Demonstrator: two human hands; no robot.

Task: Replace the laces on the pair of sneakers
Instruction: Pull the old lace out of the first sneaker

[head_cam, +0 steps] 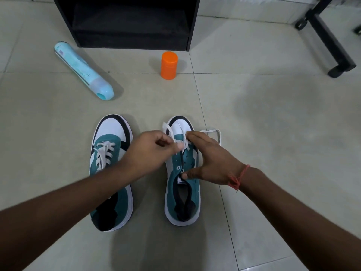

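Two teal, white and black sneakers stand side by side on the tiled floor, toes pointing away from me. The left sneaker [111,169] has a white lace crossed through its eyelets. The right sneaker [182,192] has most eyelets bare, with a white lace [213,132] only near its toe, one end looping onto the floor to the right. My left hand [150,151] pinches this lace over the lower eyelets. My right hand [211,159] lies over the shoe's right side, fingers at the lace and thumb pressing the tongue.
A light-blue spray can [84,71] lies on its side at the back left. An orange cylinder [169,65] stands behind the shoes. A black shelf unit [132,22] is at the back, and a black wheeled frame [332,42] at the far right.
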